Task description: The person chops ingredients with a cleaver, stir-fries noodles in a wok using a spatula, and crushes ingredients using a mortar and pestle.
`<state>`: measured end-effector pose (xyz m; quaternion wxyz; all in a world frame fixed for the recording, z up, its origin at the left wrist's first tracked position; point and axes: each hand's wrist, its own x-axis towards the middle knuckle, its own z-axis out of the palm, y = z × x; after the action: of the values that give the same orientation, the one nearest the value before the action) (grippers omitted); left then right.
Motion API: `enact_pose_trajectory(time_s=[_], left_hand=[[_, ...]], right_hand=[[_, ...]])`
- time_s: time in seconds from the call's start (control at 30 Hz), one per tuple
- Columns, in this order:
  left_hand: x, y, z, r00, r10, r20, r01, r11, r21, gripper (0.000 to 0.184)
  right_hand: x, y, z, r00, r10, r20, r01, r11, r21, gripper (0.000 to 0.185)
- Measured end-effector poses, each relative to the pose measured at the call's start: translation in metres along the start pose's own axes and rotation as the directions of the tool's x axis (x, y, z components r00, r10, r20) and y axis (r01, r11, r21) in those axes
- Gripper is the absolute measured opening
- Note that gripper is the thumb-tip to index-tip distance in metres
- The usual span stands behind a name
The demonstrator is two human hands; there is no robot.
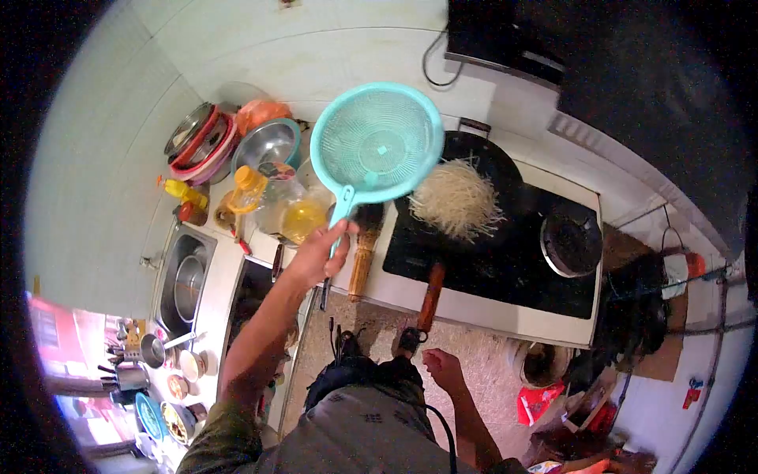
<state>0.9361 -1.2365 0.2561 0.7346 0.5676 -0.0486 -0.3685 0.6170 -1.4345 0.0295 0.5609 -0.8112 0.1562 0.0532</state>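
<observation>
My left hand [324,251] is closed around the handle of a teal plastic strainer [377,142], holding it up over the counter beside the wok. No food shows in the strainer's basket. Pale, thin noodle-like strips [456,199] are heaped in a black wok [505,167] on the stove, and its wooden handle [431,299] points towards me. Low in front of my body, my right hand [444,370] has curled fingers with nothing visible in them, a little to the right of the handle's end and apart from it.
A large oil bottle [304,219] and a bamboo brush [364,257] stand left of the black cooktop [482,272]. Stacked basins [207,150] fill the back left corner, near a sink [180,276]. A round black pan [571,243] sits on the right burner; a range hood [632,103] overhangs.
</observation>
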Motion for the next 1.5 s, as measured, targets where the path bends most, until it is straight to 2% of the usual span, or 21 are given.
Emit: enact_pose_trajectory(time_s=[0.07, 0.2, 0.27, 0.3, 0.33, 0.37, 0.43, 0.5, 0.53, 0.6, 0.63, 0.7, 0.77, 0.87, 0.97, 1.03, 1.1, 1.17, 1.3, 1.4, 1.5], left_hand=[[-0.031, 0.001, -0.006, 0.999, 0.030, -0.014, -0.028, 0.994, 0.107, 0.034], [-0.097, -0.011, -0.047, 0.998, 0.050, 0.047, -0.058, 0.978, 0.202, 0.030], [-0.139, -0.013, -0.073, 0.998, 0.067, 0.005, -0.066, 0.959, 0.276, 0.033], [-0.162, -0.023, -0.092, 0.996, 0.078, -0.031, -0.067, 0.963, 0.262, 0.033], [-0.188, -0.040, -0.115, 0.992, 0.071, -0.101, -0.044, 0.968, 0.247, 0.035], [-0.214, -0.054, -0.137, 0.985, 0.067, -0.160, -0.028, 0.971, 0.236, 0.037], [-0.268, -0.077, -0.172, 0.968, 0.066, -0.240, -0.075, 0.997, -0.028, 0.040], [-0.307, -0.097, -0.195, 0.879, 0.097, -0.467, -0.142, 0.988, -0.062, 0.033], [-0.321, -0.108, -0.208, 0.880, 0.094, -0.466, -0.146, 0.986, -0.077, 0.033], [-0.335, -0.130, -0.233, 0.754, 0.002, -0.657, -0.148, 0.975, -0.168, 0.026], [-0.335, -0.134, -0.243, 0.751, -0.005, -0.660, -0.154, 0.971, -0.182, 0.026], [-0.334, -0.141, -0.259, 0.616, -0.138, -0.776, -0.041, 0.978, -0.206, 0.022], [-0.330, -0.146, -0.271, 0.603, -0.153, -0.783, -0.060, 0.970, -0.235, 0.023], [-0.319, -0.156, -0.298, 0.651, -0.200, -0.732, -0.054, 0.950, -0.307, 0.024], [-0.301, -0.160, -0.325, 0.678, -0.188, -0.711, -0.007, 0.965, -0.261, 0.026], [-0.288, -0.158, -0.343, 0.651, -0.177, -0.738, 0.060, 0.981, -0.183, 0.029], [-0.278, -0.171, -0.370, 0.688, -0.200, -0.698, 0.007, 0.963, -0.269, 0.030], [-0.268, -0.159, -0.387, 0.670, -0.162, -0.725, 0.003, 0.977, -0.215, 0.031], [-0.251, -0.151, -0.423, 0.667, -0.140, -0.732, 0.022, 0.985, -0.169, 0.032], [-0.236, -0.148, -0.443, 0.697, -0.107, -0.709, -0.004, 0.988, -0.153, 0.035], [-0.224, -0.142, -0.462, 0.722, -0.103, -0.684, -0.029, 0.984, -0.178, 0.038]], right_hand=[[0.008, -0.035, 0.005, 0.996, 0.075, 0.053, -0.078, 0.995, 0.055, 0.025], [0.034, -0.063, 0.030, 0.994, -0.047, 0.098, 0.051, 0.998, -0.044, 0.023], [0.055, -0.115, 0.041, 0.990, -0.011, 0.141, 0.020, 0.998, -0.065, 0.023], [0.062, -0.133, 0.052, 0.988, 0.032, 0.154, -0.021, 0.997, -0.073, 0.023], [0.081, -0.110, 0.075, 0.989, -0.109, 0.103, 0.117, 0.991, -0.068, 0.025], [0.092, -0.119, 0.091, 0.985, -0.120, 0.122, 0.130, 0.989, -0.074, 0.025], [0.125, -0.153, 0.122, 0.976, -0.208, 0.072, 0.217, 0.962, -0.167, 0.028], [0.161, -0.179, 0.157, 0.991, -0.047, 0.129, 0.079, 0.962, -0.262, 0.043], [0.179, -0.182, 0.177, 0.990, -0.043, 0.131, 0.078, 0.958, -0.276, 0.043], [0.214, -0.183, 0.216, 0.993, 0.110, 0.041, -0.064, 0.802, -0.593, 0.069], [0.220, -0.185, 0.227, 0.993, 0.111, 0.048, -0.059, 0.794, -0.606, 0.069], [0.232, -0.188, 0.255, 0.982, 0.186, -0.024, -0.161, 0.772, -0.615, 0.094], [0.237, -0.189, 0.268, 0.991, 0.131, -0.006, -0.107, 0.787, -0.607, 0.102], [0.240, -0.206, 0.274, 0.952, 0.301, -0.052, -0.254, 0.684, -0.684, 0.095], [0.247, -0.182, 0.273, 0.967, 0.214, -0.136, -0.252, 0.742, -0.621, 0.078], [0.251, -0.170, 0.272, 0.972, 0.011, -0.235, -0.162, 0.753, -0.638, 0.065], [0.248, -0.180, 0.269, 0.950, 0.089, -0.299, -0.264, 0.738, -0.621, 0.066], [0.240, -0.210, 0.273, 0.948, 0.204, -0.246, -0.314, 0.741, -0.593, 0.068], [0.246, -0.199, 0.277, 0.945, 0.245, -0.215, -0.324, 0.645, -0.692, 0.068], [0.254, -0.183, 0.283, 0.933, 0.261, -0.246, -0.358, 0.725, -0.588, 0.068], [0.259, -0.161, 0.294, 0.948, 0.025, -0.316, -0.202, 0.817, -0.540, 0.070]])
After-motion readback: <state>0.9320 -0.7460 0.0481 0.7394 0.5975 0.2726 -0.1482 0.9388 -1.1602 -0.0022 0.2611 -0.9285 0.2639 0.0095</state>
